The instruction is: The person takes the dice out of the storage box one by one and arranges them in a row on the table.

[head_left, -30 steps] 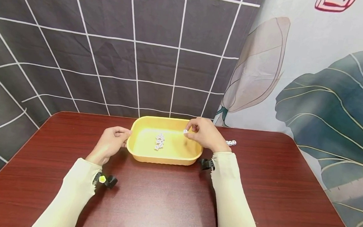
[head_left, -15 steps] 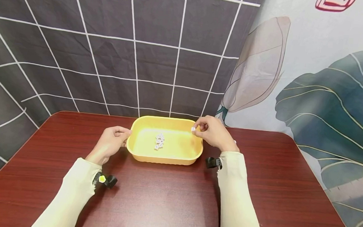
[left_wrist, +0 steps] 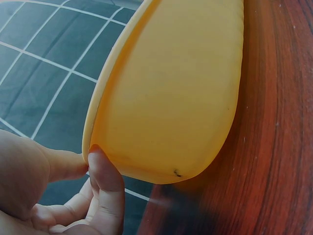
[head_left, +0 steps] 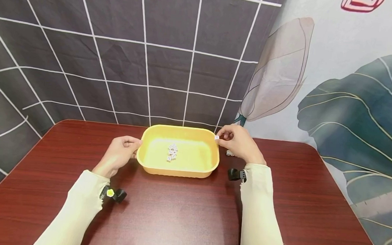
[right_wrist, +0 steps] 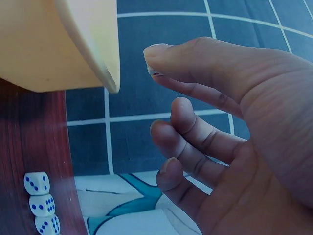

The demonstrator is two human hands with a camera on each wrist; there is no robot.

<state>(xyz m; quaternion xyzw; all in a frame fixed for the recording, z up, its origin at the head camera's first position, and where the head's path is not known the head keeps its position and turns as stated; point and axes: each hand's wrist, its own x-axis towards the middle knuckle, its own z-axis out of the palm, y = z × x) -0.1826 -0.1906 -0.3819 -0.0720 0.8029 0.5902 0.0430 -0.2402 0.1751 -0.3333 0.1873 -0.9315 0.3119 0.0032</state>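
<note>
A yellow plastic tub [head_left: 175,172] stands near the table's far edge, with several white dice [head_left: 172,152] clustered on its floor. At its left end my left hand [head_left: 120,153] pinches the rim; the left wrist view shows thumb and finger on the tub wall [left_wrist: 171,93]. My right hand [head_left: 239,142] pinches a single die [head_left: 217,137] between thumb and forefinger, above the tub's right rim. Mostly covered by the thumb, that die [right_wrist: 154,72] shows only a sliver in the right wrist view, where the other fingers are loosely bent.
On the dark red table [head_left: 189,213], right of the tub, a row of dice [right_wrist: 42,205] lies partly hidden behind my right hand in the head view. A dark cloth with white grid lines [head_left: 118,56] hangs behind the table, beside a leaf-patterned cloth [head_left: 354,103].
My right hand has moved right with the die, from over the tub's inside to its right rim. Dice on the table now show left of the right wrist. My left hand has stayed put.
</note>
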